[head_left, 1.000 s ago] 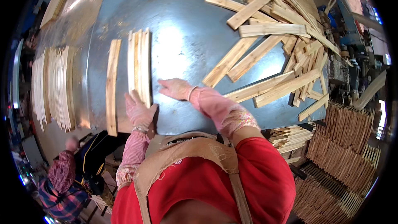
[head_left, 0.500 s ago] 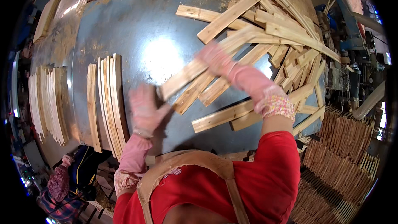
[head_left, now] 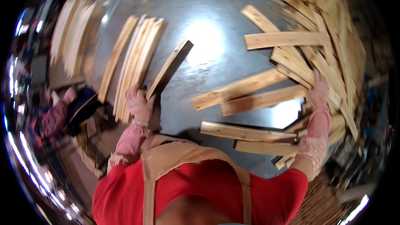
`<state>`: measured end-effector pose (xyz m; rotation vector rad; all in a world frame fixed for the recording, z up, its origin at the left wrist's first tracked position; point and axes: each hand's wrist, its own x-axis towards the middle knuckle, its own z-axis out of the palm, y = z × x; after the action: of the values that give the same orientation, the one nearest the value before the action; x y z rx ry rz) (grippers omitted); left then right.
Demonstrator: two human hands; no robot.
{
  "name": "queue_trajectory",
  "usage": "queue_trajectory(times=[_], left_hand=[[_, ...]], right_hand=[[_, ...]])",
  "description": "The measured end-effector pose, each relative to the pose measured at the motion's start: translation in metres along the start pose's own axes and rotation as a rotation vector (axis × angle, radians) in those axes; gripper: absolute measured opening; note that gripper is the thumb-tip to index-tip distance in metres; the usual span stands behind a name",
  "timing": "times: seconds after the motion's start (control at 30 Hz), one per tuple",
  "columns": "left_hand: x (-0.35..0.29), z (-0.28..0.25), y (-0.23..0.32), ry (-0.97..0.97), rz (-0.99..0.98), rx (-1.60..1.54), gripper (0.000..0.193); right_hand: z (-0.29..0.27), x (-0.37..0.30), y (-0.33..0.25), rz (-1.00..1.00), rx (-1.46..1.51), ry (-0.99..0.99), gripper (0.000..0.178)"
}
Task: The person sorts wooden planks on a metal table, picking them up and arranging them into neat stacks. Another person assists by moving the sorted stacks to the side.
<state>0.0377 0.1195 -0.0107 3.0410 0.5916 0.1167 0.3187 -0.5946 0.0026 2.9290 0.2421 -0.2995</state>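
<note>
My left hand, in a pink glove, is closed at the near end of a wooden slat that stands on its narrow edge. The thumb is on the slat's right side. Just left of it, touching or almost touching my fingers, is a row of slats set side by side on edge. Far to the right, my right hand lies over the loose boards with its fingers stretched out. A knotty board runs up to its fingers. The hand is slightly blurred, and its palm is hidden.
The grey metal table carries a heap of boards along its right side. Several loose boards reach toward the middle. Another slat bundle stands at the far left. Beyond the table's left edge is another person's arm.
The board that lay between my hands now stands on edge by my left hand. My right hand has moved right, onto the heap. The view has shifted and turned.
</note>
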Motion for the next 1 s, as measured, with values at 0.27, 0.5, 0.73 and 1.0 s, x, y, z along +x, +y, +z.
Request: queue_trajectory(times=[0.27, 0.5, 0.73, 1.0], left_hand=[[0.036, -0.026, -0.047, -0.283, -0.286, 0.246, 0.12], [0.053, -0.046, -0.074, -0.314, -0.221, -0.063, 0.121], [0.156, -0.002, -0.125, -0.505, -0.177, -0.464, 0.118], [0.172, 0.015, -0.139, -0.606, -0.119, -0.565, 0.108]], right_hand=[[-0.06, 0.033, -0.117, -0.072, 0.099, -0.311, 0.083], [-0.104, 0.016, -0.352, -0.03, 0.536, -0.334, 0.063], [-0.111, 0.036, -0.591, 0.017, 0.587, -0.513, 0.074], [-0.082, -0.001, -0.702, 0.166, 0.873, -0.377, 0.102]])
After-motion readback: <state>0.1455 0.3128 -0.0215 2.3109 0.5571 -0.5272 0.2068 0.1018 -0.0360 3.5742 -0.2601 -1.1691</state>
